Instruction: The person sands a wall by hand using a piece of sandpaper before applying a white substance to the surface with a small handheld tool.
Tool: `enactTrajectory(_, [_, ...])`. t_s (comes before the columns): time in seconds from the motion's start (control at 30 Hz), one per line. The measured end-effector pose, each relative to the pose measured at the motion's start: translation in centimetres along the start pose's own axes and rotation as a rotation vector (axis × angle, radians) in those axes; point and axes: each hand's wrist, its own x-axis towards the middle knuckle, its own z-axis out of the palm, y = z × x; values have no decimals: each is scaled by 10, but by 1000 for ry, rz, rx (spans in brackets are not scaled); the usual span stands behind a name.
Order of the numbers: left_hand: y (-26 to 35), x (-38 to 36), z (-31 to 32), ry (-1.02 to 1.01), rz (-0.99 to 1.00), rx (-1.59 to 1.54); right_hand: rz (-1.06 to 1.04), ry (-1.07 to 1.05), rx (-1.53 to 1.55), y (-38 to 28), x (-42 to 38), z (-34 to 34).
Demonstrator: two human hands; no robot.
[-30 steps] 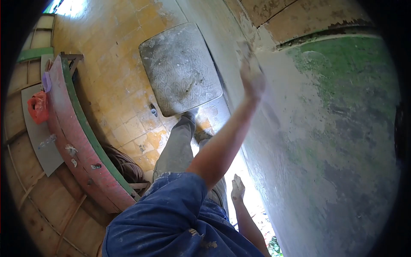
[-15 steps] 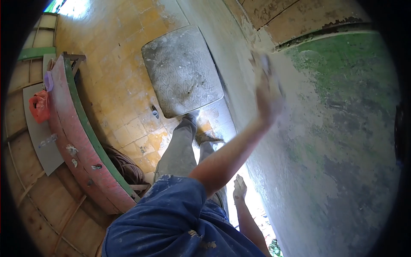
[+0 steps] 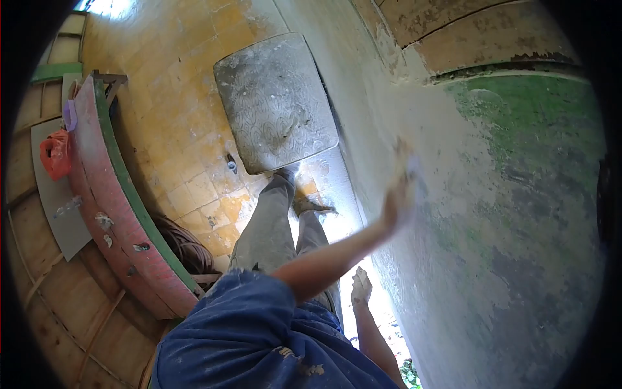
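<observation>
My left hand (image 3: 396, 201), smeared by motion, reaches across my body to the patchy plastered wall (image 3: 447, 214). A pale greyish streak runs along its wall side; I cannot tell what it holds. Lower down, by the bright gap at the foot of the wall, hangs my right hand (image 3: 361, 286). Its fingers look curled and are coated in whitish dust, and their contents are hidden. The wall nearest my left hand is smooth and pale grey, with green paint (image 3: 538, 123) showing farther right.
A dusty square panel with a patterned surface (image 3: 278, 104) lies ahead of my feet on the yellow tiled floor (image 3: 175, 97). To the left stands a curved pink and green bench-like piece (image 3: 123, 227), with a red plastic bag (image 3: 56, 155) beside it. Brown coiled material (image 3: 184, 246) sits behind its edge.
My left hand has moved down along the wall and slightly left, toward my body. My right hand stays low in almost the same place. The view has shifted slightly.
</observation>
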Motion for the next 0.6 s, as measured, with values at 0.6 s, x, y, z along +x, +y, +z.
enactTrajectory(0.6, [10, 25, 30, 245, -76, 36, 5, -59, -154, -33, 2, 11])
